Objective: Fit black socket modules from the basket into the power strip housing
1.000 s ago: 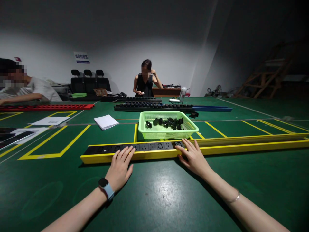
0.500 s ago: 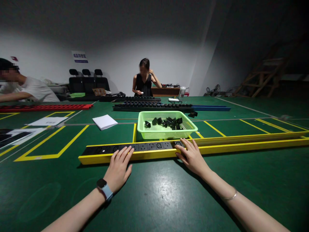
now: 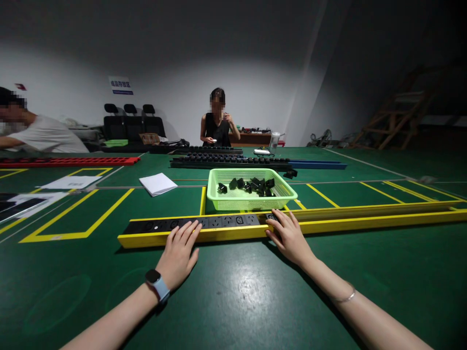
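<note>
A long yellow rail (image 3: 365,218) lies across the green table in front of me, its left part filled with a row of black socket modules (image 3: 219,221). My left hand (image 3: 178,253) lies flat with fingers stretched onto the rail's front edge and the modules. My right hand (image 3: 290,236) rests open at the right end of the module row, fingertips on the last socket. Just behind the rail stands a light green basket (image 3: 284,194) holding several loose black socket modules (image 3: 251,185).
A white paper pad (image 3: 158,183) lies left of the basket. Farther back lie black socket strips (image 3: 226,160), a blue rail (image 3: 317,165) and a red rail (image 3: 69,161). One person sits across the table, another leans in at far left. Yellow tape lines mark the table.
Both my hands stay on the rail with almost no shift. The person across the table has lowered a raised hand from the head to in front of the chest.
</note>
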`<move>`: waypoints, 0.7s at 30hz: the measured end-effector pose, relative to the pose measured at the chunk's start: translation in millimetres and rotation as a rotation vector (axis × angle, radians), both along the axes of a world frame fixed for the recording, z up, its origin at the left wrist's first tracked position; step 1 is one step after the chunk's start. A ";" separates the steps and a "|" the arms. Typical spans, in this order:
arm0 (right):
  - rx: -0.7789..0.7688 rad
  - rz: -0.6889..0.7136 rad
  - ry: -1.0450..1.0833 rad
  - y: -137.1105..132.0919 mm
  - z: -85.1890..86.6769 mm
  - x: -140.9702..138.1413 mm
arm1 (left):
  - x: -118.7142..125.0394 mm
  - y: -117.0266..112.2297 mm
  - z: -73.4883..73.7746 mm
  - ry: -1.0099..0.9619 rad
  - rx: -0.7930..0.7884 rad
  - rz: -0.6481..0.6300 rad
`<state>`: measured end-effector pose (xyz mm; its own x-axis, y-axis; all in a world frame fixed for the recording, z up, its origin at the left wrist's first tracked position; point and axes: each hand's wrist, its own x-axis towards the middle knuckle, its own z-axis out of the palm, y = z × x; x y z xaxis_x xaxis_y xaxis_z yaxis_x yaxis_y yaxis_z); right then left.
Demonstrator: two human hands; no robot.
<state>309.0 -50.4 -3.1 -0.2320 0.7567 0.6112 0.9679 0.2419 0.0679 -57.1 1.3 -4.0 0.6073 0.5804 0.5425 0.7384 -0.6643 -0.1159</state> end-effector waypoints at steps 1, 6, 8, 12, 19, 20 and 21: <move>0.003 0.008 0.002 -2.1 1.4 -2.9 | 0.0 0.2 -0.2 -0.001 0.002 -0.001; -0.049 0.171 -0.026 -15.3 9.8 -24.6 | -0.3 0.9 -0.9 -0.017 0.006 -0.010; -0.088 0.249 -0.046 -19.0 12.1 -32.4 | -0.2 0.7 -0.7 -0.021 0.004 -0.010; -0.132 0.313 -0.055 -21.3 13.9 -38.7 | 0.2 0.0 0.3 -0.005 -0.002 0.001; -0.116 0.305 -0.029 -18.7 11.7 -37.4 | -0.4 0.8 -0.5 0.000 0.011 -0.004; -0.113 0.301 -0.028 -18.4 11.4 -37.5 | -0.4 0.9 -0.6 0.000 0.011 -0.005; -0.110 0.297 -0.026 -18.2 11.2 -37.8 | -0.5 0.9 -0.6 0.000 0.010 -0.005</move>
<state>271.1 -68.7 8.1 -0.4672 0.7148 0.5204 0.8523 0.5207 0.0500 -57.6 2.2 -4.6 0.6102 0.5718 0.5484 0.7351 -0.6668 -0.1227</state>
